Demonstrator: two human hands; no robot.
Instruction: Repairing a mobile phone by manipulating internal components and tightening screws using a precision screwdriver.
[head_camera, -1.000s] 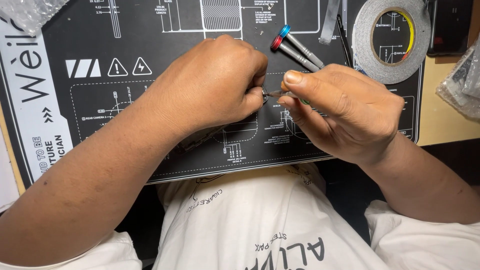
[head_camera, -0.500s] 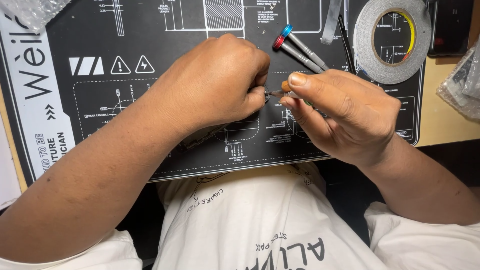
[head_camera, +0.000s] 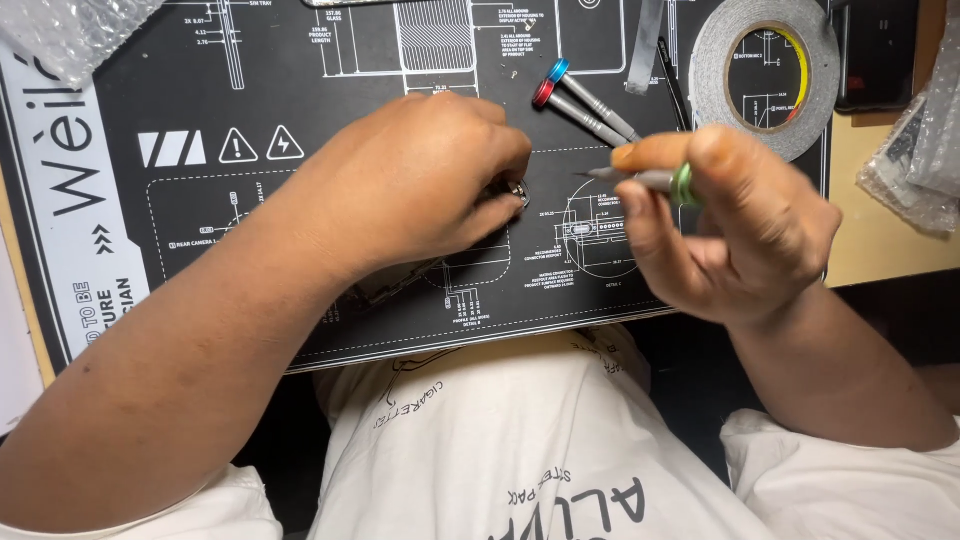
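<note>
My left hand (head_camera: 420, 185) is curled over a small metal part (head_camera: 517, 190) and pinches it at the fingertips above the dark printed work mat (head_camera: 200, 230). A thin dark piece pokes out under the left palm. My right hand (head_camera: 730, 225) holds a small grey screwdriver with a green cap (head_camera: 650, 180). Its tip points left toward the left fingertips, a short gap away from the metal part.
Two more screwdrivers, one red-capped (head_camera: 580, 112) and one blue-capped (head_camera: 590, 95), lie on the mat behind the hands. A roll of grey tape (head_camera: 765, 80) sits at the back right. Bubble wrap (head_camera: 75, 35) lies at the back left and plastic bags (head_camera: 915, 160) at the right.
My right hand has pulled the screwdriver to the right, away from the part in the left fingers, where its tip was touching before. The left hand has stayed in place.
</note>
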